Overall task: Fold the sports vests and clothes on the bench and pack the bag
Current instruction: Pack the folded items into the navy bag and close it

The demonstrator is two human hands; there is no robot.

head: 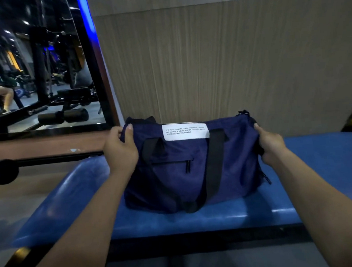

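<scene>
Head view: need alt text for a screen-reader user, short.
A person grips a navy duffel bag by both ends, left hand and right hand, as it sits on a blue padded bench. A wood-panel wall stands behind; a mirror at left reflects gym machines.

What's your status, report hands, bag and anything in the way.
Left hand gripping bag's left end, right hand gripping its right end. Navy bag upright on blue bench, front pocket zipped. No loose clothes in view; nothing in the way.
</scene>
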